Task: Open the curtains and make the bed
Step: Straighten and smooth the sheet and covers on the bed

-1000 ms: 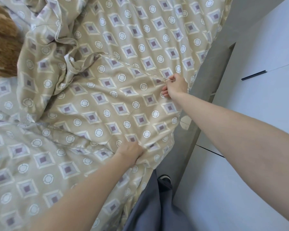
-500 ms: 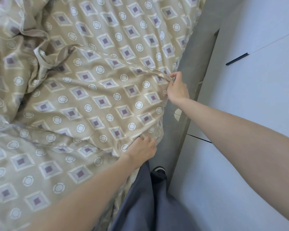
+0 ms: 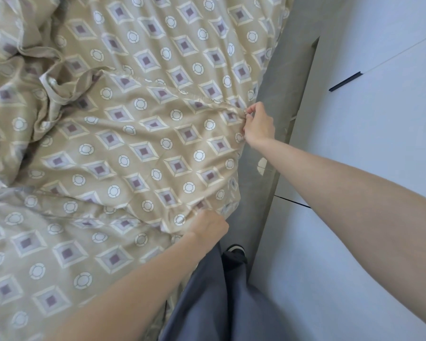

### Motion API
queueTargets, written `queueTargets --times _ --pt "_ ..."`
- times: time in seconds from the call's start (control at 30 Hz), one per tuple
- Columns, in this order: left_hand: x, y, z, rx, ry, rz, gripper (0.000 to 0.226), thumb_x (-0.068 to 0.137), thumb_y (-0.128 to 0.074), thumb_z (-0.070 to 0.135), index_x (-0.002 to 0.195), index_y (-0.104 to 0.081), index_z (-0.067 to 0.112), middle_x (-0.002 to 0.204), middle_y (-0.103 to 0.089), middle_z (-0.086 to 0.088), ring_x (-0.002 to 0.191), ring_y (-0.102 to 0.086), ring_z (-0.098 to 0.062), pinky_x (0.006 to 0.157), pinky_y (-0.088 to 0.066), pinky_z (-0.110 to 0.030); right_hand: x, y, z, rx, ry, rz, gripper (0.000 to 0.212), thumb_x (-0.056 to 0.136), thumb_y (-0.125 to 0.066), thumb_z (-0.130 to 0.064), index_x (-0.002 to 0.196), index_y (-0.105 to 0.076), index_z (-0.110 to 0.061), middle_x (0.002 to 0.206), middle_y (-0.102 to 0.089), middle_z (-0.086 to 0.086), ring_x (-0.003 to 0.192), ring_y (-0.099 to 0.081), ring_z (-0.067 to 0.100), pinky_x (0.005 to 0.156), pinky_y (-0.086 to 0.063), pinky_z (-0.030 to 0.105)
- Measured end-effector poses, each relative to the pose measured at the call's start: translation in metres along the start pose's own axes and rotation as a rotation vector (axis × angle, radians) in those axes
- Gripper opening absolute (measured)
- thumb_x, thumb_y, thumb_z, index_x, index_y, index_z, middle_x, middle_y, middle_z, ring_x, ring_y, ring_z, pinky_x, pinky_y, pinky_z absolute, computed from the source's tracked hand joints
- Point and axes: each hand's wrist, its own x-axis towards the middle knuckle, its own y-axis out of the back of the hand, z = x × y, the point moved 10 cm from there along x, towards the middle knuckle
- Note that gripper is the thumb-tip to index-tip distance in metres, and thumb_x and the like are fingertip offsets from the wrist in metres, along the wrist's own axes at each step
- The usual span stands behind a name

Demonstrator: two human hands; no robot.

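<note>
Fingers (image 3: 252, 110) of the right hand (image 3: 260, 126) are curling and pinching the edge of the beige duvet (image 3: 143, 148), w/ thumb and index closing on a small fold of cloth near the bed's right side. The right arm is reaching out almost straight from the lower right, wrist bending a little toward the bed. The left hand (image 3: 210, 228) is lying knuckles-up nearer to the body, fingers tucking under & gripping the same duvet edge; fingertips are hidden in the cloth. The left forearm is crossing the frame from bottom centre. Between both hands the duvet edge is hanging along the bed side, fabric making tension folds toward each grip. Further left the duvet is lying crumpled in a bunch (image 3: 59, 89). A grey bed frame (image 3: 280, 77) is running beside the white wardrobe (image 3: 367, 143). Grey trousers (image 3: 219, 303) and a dark shoe (image 3: 235, 249) are showing below.
</note>
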Motion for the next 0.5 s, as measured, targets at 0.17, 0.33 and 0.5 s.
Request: queueTargets --times 0.17,0.33,0.5 --pt "-0.008 0.002 0.018 0.032 -0.097 -0.020 0.027 0.078 -0.056 -0.010 0.082 -0.056 0.017 0.092 -0.065 -0.002 0.092 -0.063 -0.021 0.066 -0.043 -0.029 0.000 0.011 -0.008 -0.015 0.011 0.067 0.021 0.101 -0.030 -0.014 0.110 -0.049 -0.013 0.107 -0.059 0.006 0.085 -0.046 0.023 0.071 -0.033 0.031" --pt "-0.005 0.012 0.035 0.089 -0.194 -0.035 0.028 0.081 -0.051 -0.013 0.098 -0.063 0.005 0.102 -0.066 -0.007 0.098 -0.063 -0.027 0.064 -0.043 -0.031 0.006 0.016 -0.007 -0.006 -0.018 0.107 0.023 0.099 -0.032 -0.009 0.112 -0.051 -0.009 0.110 -0.058 0.009 0.087 -0.046 0.023 0.072 -0.035 0.030" --pt "0.004 -0.008 0.032 0.131 -0.198 -0.048 0.031 0.083 -0.049 -0.011 0.104 -0.063 0.005 0.109 -0.065 -0.008 0.099 -0.062 -0.029 0.076 -0.045 -0.036 0.008 -0.002 0.006 0.134 -0.136 0.031 0.015 0.098 -0.033 -0.011 0.104 -0.046 -0.013 0.092 -0.053 0.002 0.094 -0.056 0.029 0.086 -0.049 0.041"
